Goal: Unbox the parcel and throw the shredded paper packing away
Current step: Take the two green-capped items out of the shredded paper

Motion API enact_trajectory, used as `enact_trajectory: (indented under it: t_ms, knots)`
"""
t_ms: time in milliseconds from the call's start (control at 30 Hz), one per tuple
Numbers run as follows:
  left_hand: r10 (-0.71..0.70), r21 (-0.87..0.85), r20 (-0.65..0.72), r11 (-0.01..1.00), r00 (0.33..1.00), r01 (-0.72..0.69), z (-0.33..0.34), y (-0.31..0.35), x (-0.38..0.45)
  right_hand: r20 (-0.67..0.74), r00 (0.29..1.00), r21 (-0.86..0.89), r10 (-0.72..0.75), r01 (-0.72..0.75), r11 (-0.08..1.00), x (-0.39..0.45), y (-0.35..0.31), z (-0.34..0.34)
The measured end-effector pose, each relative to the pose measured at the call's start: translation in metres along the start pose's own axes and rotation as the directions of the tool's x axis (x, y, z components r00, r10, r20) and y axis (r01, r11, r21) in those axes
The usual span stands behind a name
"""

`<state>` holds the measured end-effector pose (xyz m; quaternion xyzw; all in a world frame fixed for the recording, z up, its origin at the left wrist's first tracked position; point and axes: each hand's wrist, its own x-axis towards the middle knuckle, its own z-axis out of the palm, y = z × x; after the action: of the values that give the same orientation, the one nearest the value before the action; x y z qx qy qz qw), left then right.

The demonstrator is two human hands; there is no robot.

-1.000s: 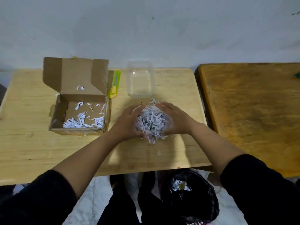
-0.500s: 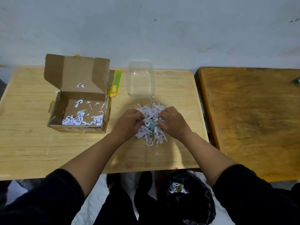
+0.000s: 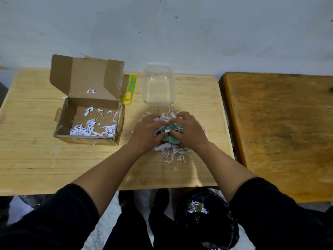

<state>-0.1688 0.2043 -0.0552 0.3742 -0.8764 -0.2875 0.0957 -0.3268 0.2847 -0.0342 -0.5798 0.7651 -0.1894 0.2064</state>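
fingers [image 3: 158, 117] of the left hand [image 3: 146, 134] are curled down into the heap of shredded paper [image 3: 171, 150], thumb pressed on a small green item [image 3: 170, 139] in the middle; fingers of the right hand [image 3: 189, 132] are bent the same way from the other side, tips on the same item. both hands are closed round it w/ paper strips caught between. how firm the grip is can't be told, since most of the item is covered by the hands & strips. small pale print is seen on the green face but it is too blurred to be read. the heap is laid on the light wooden table [image 3: 36, 159], just in front of a clear plastic tub [image 3: 159, 85], which is seen empty.

to the left, well apart from the heap, the cardboard box [image 3: 88, 112] is stood open, lid flap up, w/ loose white strips left on its floor & one on the flap. no label or writing is made out on it. a green-yellow cutter [image 3: 129, 92] is half hidden behind the box's right edge.

below the table edge a black bin bag [image 3: 212, 222] is seen, w/ some white shreds inside; its lower part is cut off by the frame. a darker wooden table [image 3: 279, 132] is set beside, to the right, cut off at the edge.
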Motion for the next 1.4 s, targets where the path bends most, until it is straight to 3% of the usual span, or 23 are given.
enact_trajectory:
  t_ms: [100, 267, 400, 500, 633, 733, 800, 933, 1033, 1100, 1300, 1400]
  knots:
    - [-0.076, -0.05, -0.044, 0.996, 0.996, 0.074, 0.0, -0.004, 0.002, -0.017, 0.997, 0.048, 0.08, -0.079, 0.996, 0.003, 0.005, -0.001]
    - [-0.153, -0.007, -0.094, 0.988, 0.984, 0.153, -0.003, -0.027, -0.004, -0.026, 0.982, -0.091, 0.189, -0.191, 0.977, 0.0, 0.028, -0.016]
    - [-0.001, -0.006, -0.19, 1.0, 0.982, 0.0, -0.006, -0.015, 0.004, -0.099, 0.99, -0.042, 0.102, -0.107, 0.993, 0.005, 0.021, -0.016]
    - [0.111, 0.006, -0.029, 0.994, 0.993, -0.111, -0.002, -0.002, 0.02, -0.017, 1.0, 0.077, 0.012, -0.011, 0.997, 0.014, 0.007, -0.008]
    - [0.023, 0.092, 0.172, 0.995, 0.985, -0.039, 0.006, -0.008, 0.032, 0.151, 0.988, -0.036, 0.031, -0.026, 0.999, 0.023, 0.008, 0.002]
    - [-0.104, 0.124, 0.17, 0.989, 0.98, 0.083, 0.003, -0.021, 0.03, 0.146, 0.981, -0.093, 0.127, -0.115, 0.989, 0.022, 0.026, -0.001]
    - [-0.15, 0.131, 0.163, 0.983, 0.975, 0.13, 0.002, -0.03, 0.024, 0.067, 0.987, -0.143, 0.148, -0.137, 0.98, 0.018, 0.037, -0.003]
    - [-0.048, 0.068, -0.05, 0.996, 0.998, 0.052, -0.004, -0.027, 0.015, -0.191, 0.982, -0.11, 0.004, -0.025, 0.994, 0.011, 0.027, -0.007]
    - [0.083, 0.057, -0.039, 0.995, 0.996, -0.081, -0.005, -0.017, 0.011, -0.053, 0.987, -0.087, -0.154, 0.149, 0.985, 0.011, 0.008, 0.001]
    - [0.042, 0.07, 0.044, 0.997, 0.998, -0.045, -0.002, -0.016, 0.009, 0.034, 0.987, -0.088, -0.155, 0.157, 0.984, 0.013, 0.001, 0.007]
    - [-0.059, 0.051, 0.114, 0.997, 0.992, 0.053, -0.001, -0.021, 0.005, -0.001, 0.983, -0.109, -0.185, 0.184, 0.977, 0.013, -0.001, 0.01]
    - [-0.078, 0.049, 0.143, 0.996, 0.987, 0.071, -0.005, -0.019, 0.005, -0.026, 0.999, -0.111, -0.043, 0.039, 0.993, 0.009, 0.009, 0.001]
